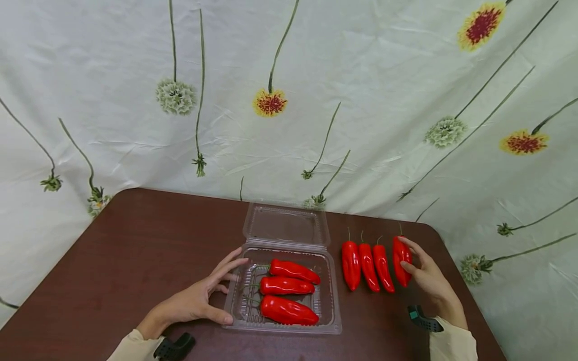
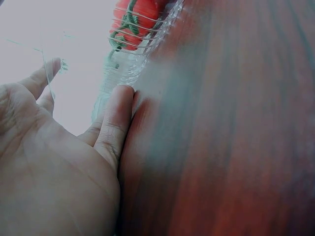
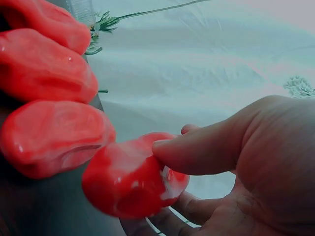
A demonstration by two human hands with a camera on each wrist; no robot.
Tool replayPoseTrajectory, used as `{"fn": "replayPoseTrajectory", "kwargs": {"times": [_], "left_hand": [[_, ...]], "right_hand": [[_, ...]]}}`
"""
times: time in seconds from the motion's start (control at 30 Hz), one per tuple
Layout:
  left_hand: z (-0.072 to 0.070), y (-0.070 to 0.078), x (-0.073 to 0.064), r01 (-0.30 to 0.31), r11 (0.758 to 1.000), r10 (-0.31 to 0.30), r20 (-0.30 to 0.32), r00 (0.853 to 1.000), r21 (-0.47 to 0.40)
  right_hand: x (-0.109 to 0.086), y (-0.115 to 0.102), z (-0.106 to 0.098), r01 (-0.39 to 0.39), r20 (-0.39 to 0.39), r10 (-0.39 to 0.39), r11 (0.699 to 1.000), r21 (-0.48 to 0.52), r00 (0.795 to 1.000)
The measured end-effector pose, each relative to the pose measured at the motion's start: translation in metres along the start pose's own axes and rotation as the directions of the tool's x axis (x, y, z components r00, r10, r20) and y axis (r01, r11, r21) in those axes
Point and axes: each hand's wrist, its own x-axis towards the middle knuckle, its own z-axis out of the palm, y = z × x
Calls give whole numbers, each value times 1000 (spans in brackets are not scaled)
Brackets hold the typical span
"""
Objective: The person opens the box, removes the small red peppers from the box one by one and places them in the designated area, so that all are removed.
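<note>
A clear plastic clamshell box [image 1: 334, 301] sits on the table with its lid [image 1: 287, 224] folded back. Inside lie three red peppers, the nearest pepper [image 1: 289, 310] being the plumpest; their green stems point left. My left hand [image 1: 191, 299] is spread along the box's left side, thumb at the front corner and fingertips at the rim farther back. Over on the right, my right hand [image 1: 431, 276] pinches a glossy red pepper [image 3: 130, 182] between thumb and fingers, its stem pointing away. Its thumb [image 3: 197, 150] presses the upper side in the right wrist view.
Left of the held pepper, three more red peppers stand in a row, among them a wide pepper [image 1: 350, 265] nearest the box. The dark brown table [image 1: 135, 250] meets a white flowered cloth [image 1: 226, 115] at its back and right edges.
</note>
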Motion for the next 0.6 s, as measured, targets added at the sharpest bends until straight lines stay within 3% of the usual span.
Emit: {"fn": "replayPoseTrajectory", "kwargs": {"times": [0.6], "left_hand": [[1, 4, 0, 29, 1000, -29, -7, 1000, -4]], "right_hand": [[4, 16, 6, -65, -1, 65, 997, -41, 998]]}}
